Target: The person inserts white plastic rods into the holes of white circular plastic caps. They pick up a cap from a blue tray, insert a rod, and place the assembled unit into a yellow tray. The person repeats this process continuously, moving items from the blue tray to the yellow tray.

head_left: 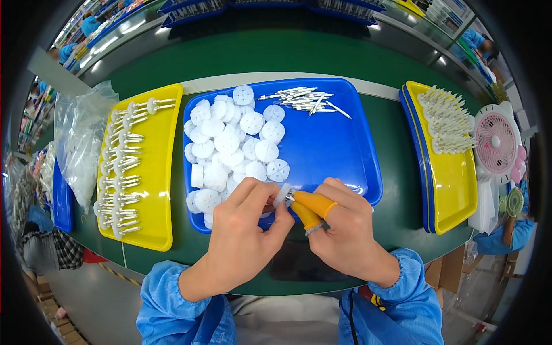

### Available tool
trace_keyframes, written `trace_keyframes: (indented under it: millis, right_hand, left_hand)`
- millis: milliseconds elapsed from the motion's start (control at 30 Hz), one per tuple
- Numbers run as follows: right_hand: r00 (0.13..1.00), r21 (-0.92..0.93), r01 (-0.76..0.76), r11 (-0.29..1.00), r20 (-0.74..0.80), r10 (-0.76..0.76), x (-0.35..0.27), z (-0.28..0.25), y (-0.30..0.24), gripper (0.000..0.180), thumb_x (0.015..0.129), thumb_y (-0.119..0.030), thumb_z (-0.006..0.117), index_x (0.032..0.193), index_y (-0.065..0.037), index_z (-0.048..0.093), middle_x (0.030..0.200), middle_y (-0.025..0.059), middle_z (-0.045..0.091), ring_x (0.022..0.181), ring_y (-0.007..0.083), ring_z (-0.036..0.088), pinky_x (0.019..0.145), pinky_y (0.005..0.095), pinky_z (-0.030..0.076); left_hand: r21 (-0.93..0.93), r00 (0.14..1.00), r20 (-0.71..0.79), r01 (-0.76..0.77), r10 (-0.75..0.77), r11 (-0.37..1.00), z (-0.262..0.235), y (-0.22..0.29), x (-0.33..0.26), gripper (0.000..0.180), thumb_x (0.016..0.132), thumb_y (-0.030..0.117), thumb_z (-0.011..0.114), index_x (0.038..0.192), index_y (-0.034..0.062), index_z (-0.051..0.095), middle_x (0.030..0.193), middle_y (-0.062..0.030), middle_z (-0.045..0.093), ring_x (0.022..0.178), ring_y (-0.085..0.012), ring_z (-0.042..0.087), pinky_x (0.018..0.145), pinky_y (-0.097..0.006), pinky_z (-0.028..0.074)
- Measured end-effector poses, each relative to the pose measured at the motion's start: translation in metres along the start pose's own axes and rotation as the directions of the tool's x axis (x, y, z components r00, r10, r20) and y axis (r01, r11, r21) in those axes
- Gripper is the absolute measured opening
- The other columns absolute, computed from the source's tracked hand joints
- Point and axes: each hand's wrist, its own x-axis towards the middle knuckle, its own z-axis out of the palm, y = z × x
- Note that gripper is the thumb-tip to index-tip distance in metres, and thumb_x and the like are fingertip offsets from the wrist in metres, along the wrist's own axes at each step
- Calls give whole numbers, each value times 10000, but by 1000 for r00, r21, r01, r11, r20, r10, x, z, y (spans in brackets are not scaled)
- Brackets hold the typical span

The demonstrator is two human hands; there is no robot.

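Note:
My left hand [244, 233] pinches a white plastic disc [281, 195], held on edge above the front of a blue tray [339, 138]. Yellow finger cots [312, 208] cover the thumb and index finger of my right hand [348, 230]. Those two fingertips close on a thin rod [290, 196], whose end meets the disc; most of it is hidden. A heap of round white discs [227, 141] with small holes fills the tray's left half. Loose white rods [302, 99] lie at its far right.
To the left, a yellow tray [155, 190] holds rows of discs with rods in them [121, 167]. More such pieces [445, 118] lie in a yellow tray [451, 198] stacked on blue ones at right. Beyond it stands a pink-and-white fan [495, 141]. A clear plastic bag [83, 138] sits far left.

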Motion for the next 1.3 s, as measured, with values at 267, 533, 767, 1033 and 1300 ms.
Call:
trace_keyframes:
  millis: [267,533,767,1033,1300]
  right_hand:
    - [987,66,-128,990,102,121,23,-9,9,276,790,85,759,1055,19,797,828,157,672,722,299,616,641,393,480]
    - [1000,-592,15,806,12,-10,87,-13,110,234,826,72,716,1046,59,796,1077,174,657,1048,334,615,924,446,510]
    - [991,-486,118,866,109,-74,73,-17,92,250,808,58,722,1044,34,803,1042,162,683,1022,332,618,911,433,479]
    - [955,10,-35,999,295,30,21,-30,1,437,723,76,699,1155,69,758,1006,148,622,977,335,585,858,435,461]
    - [956,-106,29,994,292,3,16,-30,11,413,650,72,727,1062,96,760,962,137,569,946,322,565,826,437,447]
  left_hand:
    - [-4,998,-56,42,-43,999,1,-2,2,174,924,-35,754,1090,-37,701,1002,-159,658,799,-315,756,705,-371,632]
    - [-49,996,-31,80,-82,996,-8,0,11,114,962,-47,748,1075,-50,737,1066,-112,698,919,-215,779,762,-319,686]
    - [-152,983,-8,180,-183,972,-14,0,11,125,963,-19,772,1077,-39,724,1060,-99,741,912,-183,778,755,-315,671]
    - [-126,994,27,112,-110,986,-12,0,10,153,942,-48,757,1088,-37,712,1058,-102,725,907,-182,763,769,-309,671]
    - [-64,997,4,83,-83,994,-7,0,10,166,931,-52,768,1089,-40,715,1033,-105,711,892,-182,761,758,-303,670]
